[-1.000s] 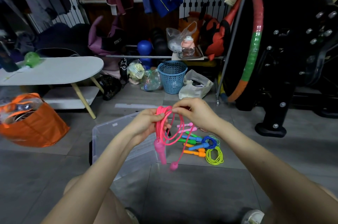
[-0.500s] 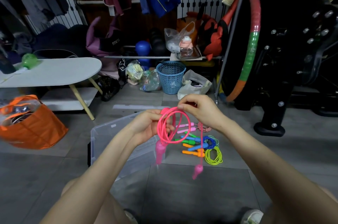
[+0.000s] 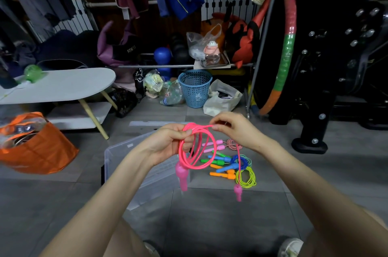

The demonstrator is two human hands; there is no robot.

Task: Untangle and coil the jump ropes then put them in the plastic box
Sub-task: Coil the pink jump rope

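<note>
The pink jump rope (image 3: 196, 151) hangs at frame centre as a loose coil. Its top is gathered in the curled fingers (image 3: 181, 134) of the left hand (image 3: 165, 147), and one handle (image 3: 182, 177) dangles straight below. The right hand (image 3: 235, 130), just right of the coil and nearer the loose end, pinches the strand, and the uncoiled tail drops near-vertical from that pinch to the second handle (image 3: 238, 191), lower right. The plastic box (image 3: 123, 151) lies on the floor below-left of the coil; the tail likely needs winding on first.
</note>
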